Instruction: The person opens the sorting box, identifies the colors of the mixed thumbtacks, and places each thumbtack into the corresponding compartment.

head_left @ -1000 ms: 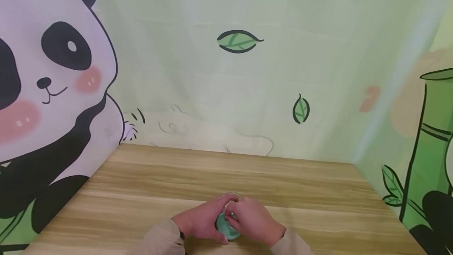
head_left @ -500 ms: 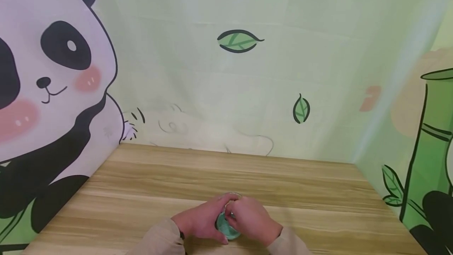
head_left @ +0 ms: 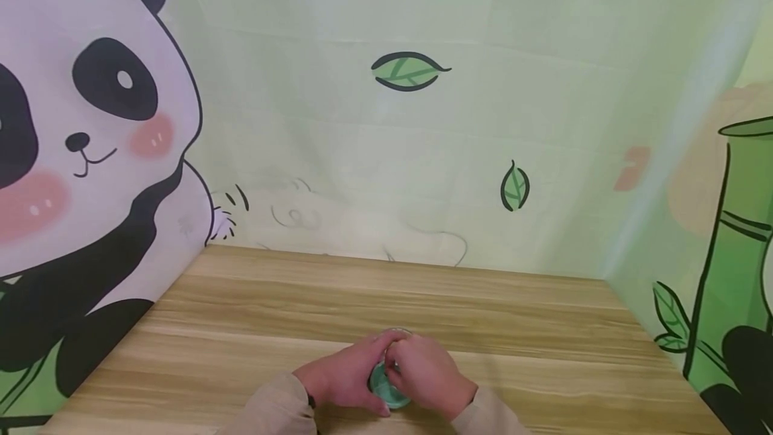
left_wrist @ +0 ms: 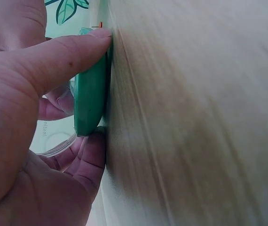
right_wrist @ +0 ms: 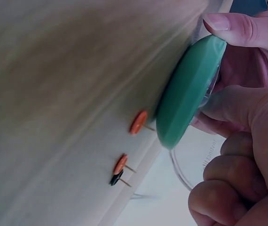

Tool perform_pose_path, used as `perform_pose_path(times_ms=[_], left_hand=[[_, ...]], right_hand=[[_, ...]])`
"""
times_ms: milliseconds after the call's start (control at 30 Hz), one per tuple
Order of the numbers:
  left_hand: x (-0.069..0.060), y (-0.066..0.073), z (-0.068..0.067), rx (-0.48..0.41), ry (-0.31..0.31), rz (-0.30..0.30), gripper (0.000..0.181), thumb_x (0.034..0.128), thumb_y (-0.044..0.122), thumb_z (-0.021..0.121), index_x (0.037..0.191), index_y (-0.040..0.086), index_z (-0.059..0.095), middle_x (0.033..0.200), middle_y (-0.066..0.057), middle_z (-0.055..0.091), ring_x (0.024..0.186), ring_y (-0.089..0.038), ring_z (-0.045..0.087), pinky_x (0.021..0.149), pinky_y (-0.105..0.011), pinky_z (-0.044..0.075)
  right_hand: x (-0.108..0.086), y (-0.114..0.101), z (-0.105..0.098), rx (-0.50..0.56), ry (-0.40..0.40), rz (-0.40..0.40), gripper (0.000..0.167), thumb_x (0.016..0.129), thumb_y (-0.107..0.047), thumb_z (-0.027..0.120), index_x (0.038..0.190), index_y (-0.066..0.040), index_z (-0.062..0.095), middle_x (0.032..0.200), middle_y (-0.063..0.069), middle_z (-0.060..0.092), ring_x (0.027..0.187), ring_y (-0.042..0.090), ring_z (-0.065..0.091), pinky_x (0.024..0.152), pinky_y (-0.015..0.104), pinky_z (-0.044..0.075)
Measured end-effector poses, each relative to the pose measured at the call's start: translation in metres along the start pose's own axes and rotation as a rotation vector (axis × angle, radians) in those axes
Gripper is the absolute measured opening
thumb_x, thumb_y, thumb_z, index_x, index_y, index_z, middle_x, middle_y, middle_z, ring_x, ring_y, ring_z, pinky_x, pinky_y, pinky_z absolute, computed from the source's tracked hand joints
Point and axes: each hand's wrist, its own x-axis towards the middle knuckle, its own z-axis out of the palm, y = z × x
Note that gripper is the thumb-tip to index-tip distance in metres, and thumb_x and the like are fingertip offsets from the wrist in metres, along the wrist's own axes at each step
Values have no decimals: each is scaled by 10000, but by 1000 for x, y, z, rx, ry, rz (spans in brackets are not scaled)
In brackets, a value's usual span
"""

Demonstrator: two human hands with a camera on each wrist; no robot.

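Observation:
A round, shallow green case (head_left: 386,389) with a clear lid (right_wrist: 178,169) stands on the table near its front. My left hand (head_left: 341,373) grips the case round its side, thumb (left_wrist: 84,52) on one edge and fingers on the opposite one. My right hand (head_left: 430,374) reaches over the case from the right, its lower fingers curled and one fingertip (right_wrist: 216,104) down at the case's inner side. Whether it pinches anything there is hidden. Beside the case, in the right wrist view, lie two orange thumbtacks (right_wrist: 138,122) and a black thumbtack (right_wrist: 117,178), points sticking up off the tabletop.
The wood-grain table (head_left: 253,301) reaches back to a pale green cloth wall (head_left: 338,153) printed with leaves. A panda print (head_left: 121,153) covers the left side wall, and bamboo (head_left: 733,254) is printed on the right one.
Both hands keep nearly the same place on the green case. My right wrist and sleeve have shifted slightly left and lower.

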Motion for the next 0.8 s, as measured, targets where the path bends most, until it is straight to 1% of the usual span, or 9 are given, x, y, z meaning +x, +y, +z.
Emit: perform_pose_path(times_ms=[267, 500, 633, 800], left_hand=[[1, -1, 0, 4, 7, 23, 1044, 705, 285, 946, 1535, 287, 313, 1535, -1, 448, 1374, -177, 440, 1155, -385, 395], [1, 0, -1, -10, -2, -2, 1045, 713, 287, 945, 1540, 312, 306, 1545, 23, 436, 1386, -163, 427, 1164, -379, 384], [1, 1, -2, -11, -4, -6, 1041, 708, 277, 949, 1530, 318, 312, 1527, 23, 444, 1368, -153, 434, 1159, -370, 388], [1, 2, -2, 1, -8, -17, 1020, 702, 269, 952, 1502, 343, 323, 1496, 20, 462, 1338, -139, 451, 1140, -364, 401]], right_hand=[[3, -2, -1, 15, -15, 27, 160, 800, -114, 742, 666, -201, 736, 652, -165, 644, 607, -25, 522, 561, 174, 436], [4, -1, -2, 20, -24, 30, 161, 810, -126, 750, 672, -207, 753, 659, -169, 661, 610, -34, 511, 565, 165, 426], [4, 0, -2, 32, -25, 32, 142, 815, -134, 755, 693, -206, 770, 685, -164, 686, 637, -31, 546, 583, 167, 449], [-1, 6, -5, 82, -12, 34, 84, 823, -134, 761, 757, -183, 781, 745, -143, 717, 709, 7, 624, 642, 189, 506]])
